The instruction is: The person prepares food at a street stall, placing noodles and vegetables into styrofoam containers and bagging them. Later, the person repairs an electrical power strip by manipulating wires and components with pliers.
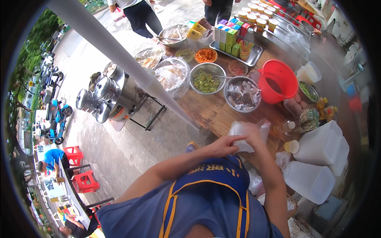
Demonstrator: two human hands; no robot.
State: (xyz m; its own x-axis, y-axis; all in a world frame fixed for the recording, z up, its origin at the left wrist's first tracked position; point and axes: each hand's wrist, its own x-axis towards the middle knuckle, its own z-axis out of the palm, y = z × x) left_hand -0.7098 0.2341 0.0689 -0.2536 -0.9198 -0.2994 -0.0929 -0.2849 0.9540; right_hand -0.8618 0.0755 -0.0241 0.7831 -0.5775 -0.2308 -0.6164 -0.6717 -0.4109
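Observation:
Just in front of my apron (214, 175), both hands meet at a white container (235, 129) and a translucent plastic bag (264, 127) at the wooden table's near edge. My left hand (223, 145) reaches in from the left, its index finger stretched towards my other hand and its thumb near the white plastic. Blurred by motion, my right hand (252, 134) is bent over the container and hides part of it. Whether either hand grips the plastic is not clear. Beyond them stand a steel bowl of small plastic-wrapped portions (242, 93) and a steel bowl of chopped green vegetables (207, 80).
A red plastic bucket (278, 80) stands right of the bowls. White foam boxes (317, 145) and stacked white trays (309, 180) crowd my right side. A pale pole (143, 74) slants across the view to the table's left edge. Steel pots (107, 89) stand left; people stand beyond the table.

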